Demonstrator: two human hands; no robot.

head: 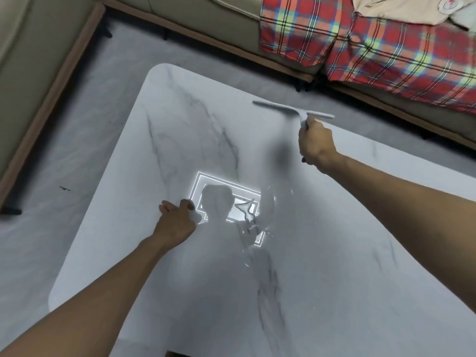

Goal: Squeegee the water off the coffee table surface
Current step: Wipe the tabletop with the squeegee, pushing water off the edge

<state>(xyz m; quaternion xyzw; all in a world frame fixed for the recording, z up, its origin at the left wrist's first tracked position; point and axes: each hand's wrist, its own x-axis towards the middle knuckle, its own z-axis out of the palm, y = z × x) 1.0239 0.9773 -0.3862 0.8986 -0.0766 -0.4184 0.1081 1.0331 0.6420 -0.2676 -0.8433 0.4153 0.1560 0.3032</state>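
The right hand (315, 144) is wrapped around the handle of the pale grey T-shaped squeegee (291, 109), whose long blade lies crosswise near the far edge of the white marble-look coffee table (180, 124). The clear puddle of water (253, 217) lies nearer the person, beside the left hand (177, 220), which rests loosely on the tabletop and holds nothing.

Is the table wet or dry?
Wet: water streaks glisten near the middle of the coffee table.
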